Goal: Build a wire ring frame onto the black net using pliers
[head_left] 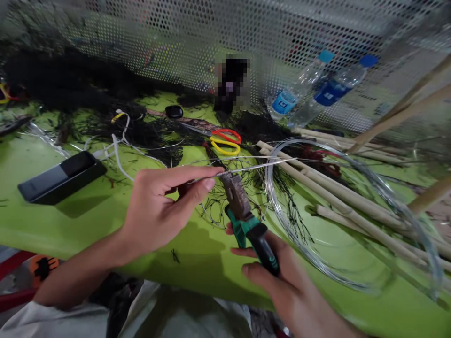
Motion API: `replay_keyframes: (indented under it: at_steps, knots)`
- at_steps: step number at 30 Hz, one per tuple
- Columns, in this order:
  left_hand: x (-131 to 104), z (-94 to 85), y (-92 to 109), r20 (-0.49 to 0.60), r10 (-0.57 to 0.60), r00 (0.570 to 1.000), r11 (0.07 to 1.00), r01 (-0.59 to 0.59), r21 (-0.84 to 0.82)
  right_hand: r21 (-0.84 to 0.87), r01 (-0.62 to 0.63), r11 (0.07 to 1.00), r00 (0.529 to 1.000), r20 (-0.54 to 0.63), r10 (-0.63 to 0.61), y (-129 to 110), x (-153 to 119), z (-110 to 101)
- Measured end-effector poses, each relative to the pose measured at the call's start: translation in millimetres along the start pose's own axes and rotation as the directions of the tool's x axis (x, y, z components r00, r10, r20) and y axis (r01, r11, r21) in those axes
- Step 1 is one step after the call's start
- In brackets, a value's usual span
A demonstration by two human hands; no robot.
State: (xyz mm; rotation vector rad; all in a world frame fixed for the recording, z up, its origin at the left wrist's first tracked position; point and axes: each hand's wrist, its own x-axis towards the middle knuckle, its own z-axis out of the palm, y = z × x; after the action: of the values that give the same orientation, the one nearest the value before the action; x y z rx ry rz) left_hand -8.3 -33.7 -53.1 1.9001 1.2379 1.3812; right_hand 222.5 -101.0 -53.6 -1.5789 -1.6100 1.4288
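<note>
Ahead-left of the right hand (286, 274), closed around green-black-handled metal pliers (247, 220), the left hand (158, 213) pinches thin silver wire (260, 165), seemingly uncut.

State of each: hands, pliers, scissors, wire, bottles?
Left hand: pinching thin silvery metal wire
Right hand: gripping green-and-black pliers
Pliers: jaw closure unclear
Red-and-yellow-handled scissors: lying, blades look shut
Silvery wire coil: wound
Light-blue-capped clear bottle: closed
Dark-blue-capped clear bottle: closed
</note>
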Motion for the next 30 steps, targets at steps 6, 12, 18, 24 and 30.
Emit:
replay_keyframes:
  at_steps: [6, 12, 18, 24, 30]
  knots:
    - [-3, 1.2, -1, 0.039, -0.021, 0.999, 1.0, 0.021, 0.006, -0.066, 0.088, 0.994, 0.994, -0.054, -0.092, 5, 6, 10]
    - [-4, 0.8, -6, 0.059, -0.035, 0.998, 0.999, 0.034, 0.007, -0.11, 0.12, 0.987, 0.992, -0.016, -0.123, 16, 8, 11]
    - [-3, 2.5, -8, 0.047, -0.024, 0.999, 1.0, 0.024, -0.002, -0.171, 0.12, 0.978, 0.992, -0.008, -0.123, 16, 10, 7]
    - [-2, 4.2, -9, 0.056, -0.029, 0.998, 1.0, 0.029, -0.003, -0.156, 0.106, 0.982, 0.994, -0.013, -0.109, 21, 11, 11]
    - [-3, 5.1, -14, 0.023, 0.022, 0.999, 0.996, -0.024, 0.091, -0.216, 0.123, 0.969, 0.99, -0.034, -0.133, 21, 13, 9]
